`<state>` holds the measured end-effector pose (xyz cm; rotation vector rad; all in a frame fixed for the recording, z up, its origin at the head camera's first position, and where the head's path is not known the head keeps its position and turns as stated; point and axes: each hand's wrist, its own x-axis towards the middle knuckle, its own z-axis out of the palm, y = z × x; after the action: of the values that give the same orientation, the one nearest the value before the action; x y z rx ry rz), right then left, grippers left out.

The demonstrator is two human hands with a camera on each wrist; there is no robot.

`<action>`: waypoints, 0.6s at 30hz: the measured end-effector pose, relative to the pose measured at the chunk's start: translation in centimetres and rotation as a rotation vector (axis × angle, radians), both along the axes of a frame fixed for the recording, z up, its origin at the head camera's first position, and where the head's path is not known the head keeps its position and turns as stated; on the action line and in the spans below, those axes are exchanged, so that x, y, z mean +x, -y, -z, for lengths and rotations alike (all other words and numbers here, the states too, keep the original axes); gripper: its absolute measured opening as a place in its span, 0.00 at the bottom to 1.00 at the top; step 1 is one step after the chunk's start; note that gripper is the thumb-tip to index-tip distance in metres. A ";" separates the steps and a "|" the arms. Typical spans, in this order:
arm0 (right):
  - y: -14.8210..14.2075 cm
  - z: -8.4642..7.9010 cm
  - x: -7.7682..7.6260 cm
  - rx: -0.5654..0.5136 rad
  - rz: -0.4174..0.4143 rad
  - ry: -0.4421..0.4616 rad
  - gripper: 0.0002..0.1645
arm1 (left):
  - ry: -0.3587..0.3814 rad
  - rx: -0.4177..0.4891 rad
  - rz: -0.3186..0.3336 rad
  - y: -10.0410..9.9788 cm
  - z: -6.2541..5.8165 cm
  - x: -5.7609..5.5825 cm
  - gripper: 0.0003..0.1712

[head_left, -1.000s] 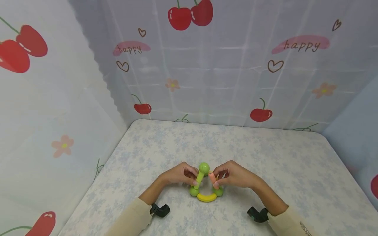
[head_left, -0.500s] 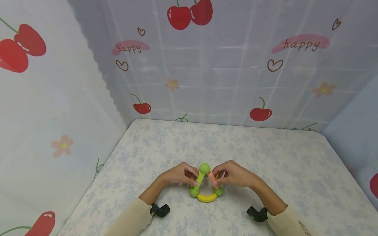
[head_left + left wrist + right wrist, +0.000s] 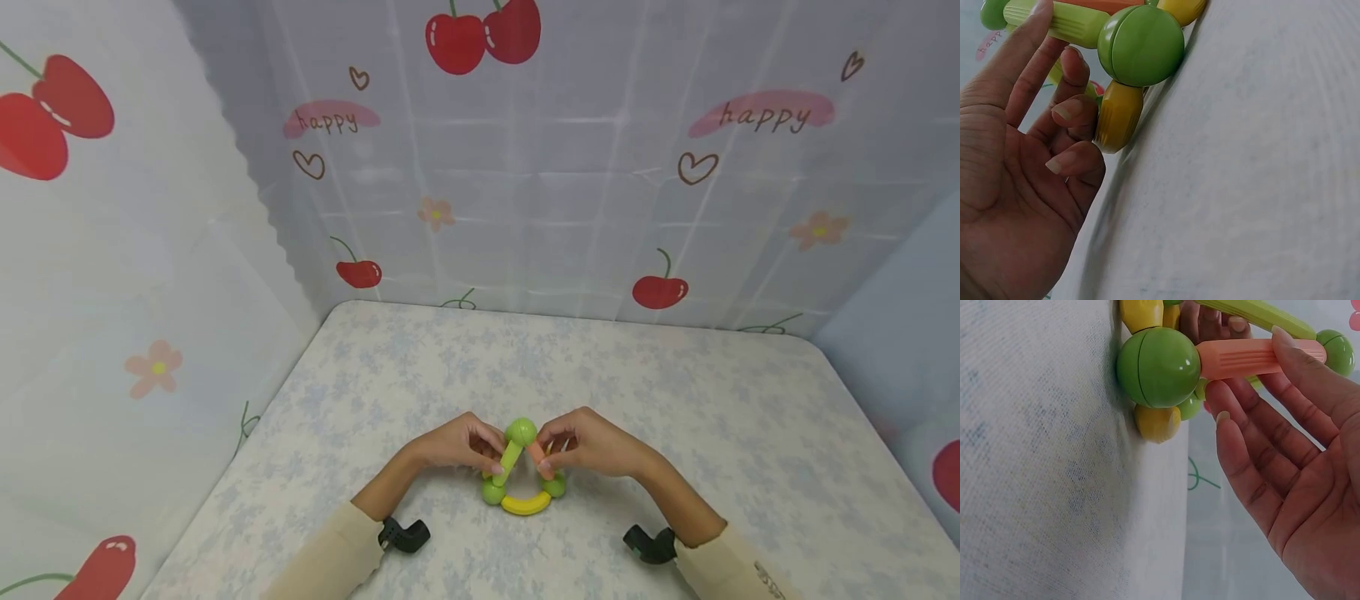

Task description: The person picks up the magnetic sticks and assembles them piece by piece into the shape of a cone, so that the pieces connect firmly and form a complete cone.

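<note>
On the table, a small frame of plastic balls and rods stands between my hands in the head view. My left hand (image 3: 468, 443) pinches a light green rod (image 3: 508, 462), which slants up to the top green ball (image 3: 521, 432). A salmon-orange rod (image 3: 1235, 359) is pinched between the thumb and fingers of my right hand (image 3: 592, 443). In the right wrist view its ends meet a lower green ball (image 3: 1160, 365) and the top ball (image 3: 1336, 353). A curved yellow rod (image 3: 526, 504) joins the two front balls. The frame's rear is partly hidden by my hands.
The table (image 3: 420, 358) has a pale cloth with blue flowers. Cherry-printed curtains (image 3: 525, 183) rise behind and at the left. Black wrist devices stick out at my left cuff (image 3: 405, 536) and right cuff (image 3: 651, 546).
The top green ball has shifted slightly right and down with the light green rod, closing the gap to the orange rod's upper end. Both hands have stayed nearly still.
</note>
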<state>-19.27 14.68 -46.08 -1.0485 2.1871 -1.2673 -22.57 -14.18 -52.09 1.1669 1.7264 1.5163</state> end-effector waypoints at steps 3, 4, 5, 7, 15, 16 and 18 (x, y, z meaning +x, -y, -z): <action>-0.2 0.1 0.0 0.010 0.012 -0.007 0.08 | -0.001 0.002 -0.004 -0.2 -0.1 0.1 0.11; -0.3 0.1 0.0 0.013 0.018 -0.007 0.08 | -0.002 0.004 -0.002 -0.3 -0.1 0.1 0.11; -0.4 0.1 0.1 0.015 0.023 -0.005 0.08 | -0.003 0.002 -0.003 -0.4 0.0 0.2 0.11; -0.6 0.1 0.2 0.017 0.029 0.008 0.08 | -0.005 0.006 0.004 -0.6 0.0 0.2 0.10; -0.9 -0.2 0.1 0.030 0.019 0.011 0.08 | -0.008 0.001 0.001 -0.3 -0.4 0.0 0.11; -1.0 -0.3 0.0 0.035 0.019 0.010 0.09 | -0.013 -0.001 -0.007 0.0 -0.6 -0.1 0.11; -1.6 -0.5 -0.2 0.042 0.031 0.000 0.11 | -0.022 0.003 -0.035 0.6 -0.8 -0.3 0.11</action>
<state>-19.46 16.32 -45.55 -1.0026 2.2282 -1.2291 -22.90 -14.79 -51.30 1.1651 1.7684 1.5322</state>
